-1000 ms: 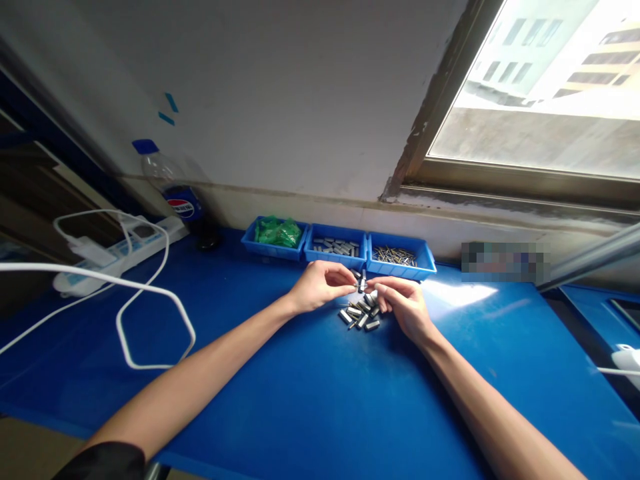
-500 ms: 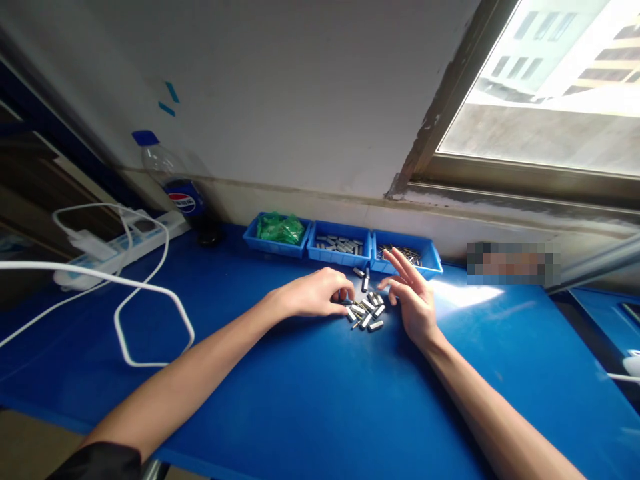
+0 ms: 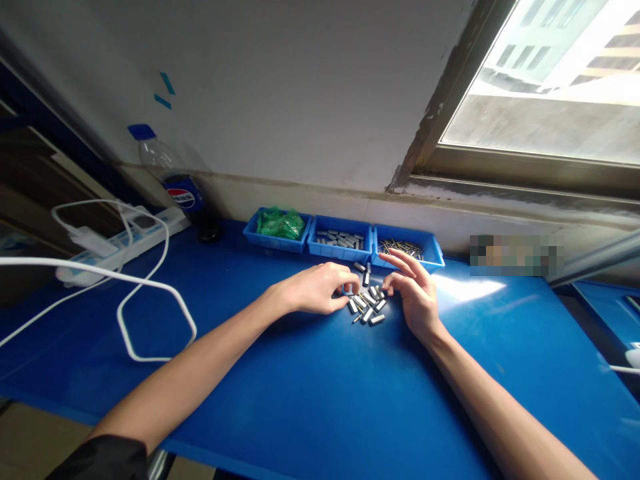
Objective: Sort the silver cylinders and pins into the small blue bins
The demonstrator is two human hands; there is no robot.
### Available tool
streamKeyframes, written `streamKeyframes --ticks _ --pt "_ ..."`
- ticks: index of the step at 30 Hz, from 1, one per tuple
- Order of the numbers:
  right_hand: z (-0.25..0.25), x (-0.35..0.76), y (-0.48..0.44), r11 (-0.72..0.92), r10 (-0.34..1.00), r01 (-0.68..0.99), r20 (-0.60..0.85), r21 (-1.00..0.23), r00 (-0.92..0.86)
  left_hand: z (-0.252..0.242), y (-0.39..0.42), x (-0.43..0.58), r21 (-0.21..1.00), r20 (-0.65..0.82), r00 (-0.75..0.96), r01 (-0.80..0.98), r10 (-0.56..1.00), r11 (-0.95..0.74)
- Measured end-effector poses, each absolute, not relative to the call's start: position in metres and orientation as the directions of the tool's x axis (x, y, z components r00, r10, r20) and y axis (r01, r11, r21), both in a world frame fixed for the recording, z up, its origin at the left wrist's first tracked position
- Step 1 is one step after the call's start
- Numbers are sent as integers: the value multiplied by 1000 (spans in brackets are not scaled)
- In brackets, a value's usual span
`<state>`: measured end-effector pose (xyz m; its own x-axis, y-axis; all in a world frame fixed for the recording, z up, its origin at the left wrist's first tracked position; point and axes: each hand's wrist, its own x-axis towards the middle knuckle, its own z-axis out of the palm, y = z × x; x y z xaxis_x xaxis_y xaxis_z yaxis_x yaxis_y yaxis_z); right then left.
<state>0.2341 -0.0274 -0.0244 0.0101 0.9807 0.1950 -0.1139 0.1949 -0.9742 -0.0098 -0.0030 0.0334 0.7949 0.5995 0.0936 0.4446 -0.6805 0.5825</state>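
A loose pile of small metal hex standoffs [image 3: 367,315] lies on the blue table, with a few thin brass-coloured pins or screws among them. At the pile's left edge is my left hand [image 3: 325,288], its fingers curled and thumb and forefinger brought together; whatever is between the tips is hidden. My right hand [image 3: 417,297] hovers at the right edge, upper fingers stretched out and spread, the forefinger bent toward the nearest pieces. Nothing clearly shows in it. Its fingertips overlap the front of a blue bin [image 3: 436,257] of thin pins or screws.
A middle blue bin [image 3: 320,252] contains grey standoffs; the left bin [image 3: 260,241] holds green plastic bags. Farther left stand a cola bottle [image 3: 183,197] and a white power strip [image 3: 173,227] with looping white cables [image 3: 150,279]. A wall and window border the table's back.
The view has shifted slightly. My right hand's forefinger has bent in a little closer to the pile. My left hand stays curled at the pile's left side.
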Motion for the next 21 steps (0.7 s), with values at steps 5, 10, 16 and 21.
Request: streamKeyframes --ticks 5,10,16,21 --pt "-23 234 -28 195 981 -140 196 -971 8 30 -3 -7 585 69 806 445 588 -678" --pt "-22 233 -28 194 980 -149 197 -970 -3 24 2 -7 571 66 791 470 609 -673" --pt "-20 233 -29 179 983 -195 185 -964 -10 24 -1 -5 530 76 762 516 643 -673" --pt "-20 233 -30 188 981 -172 193 -967 -12 20 -5 1 430 97 743 568 662 -701"
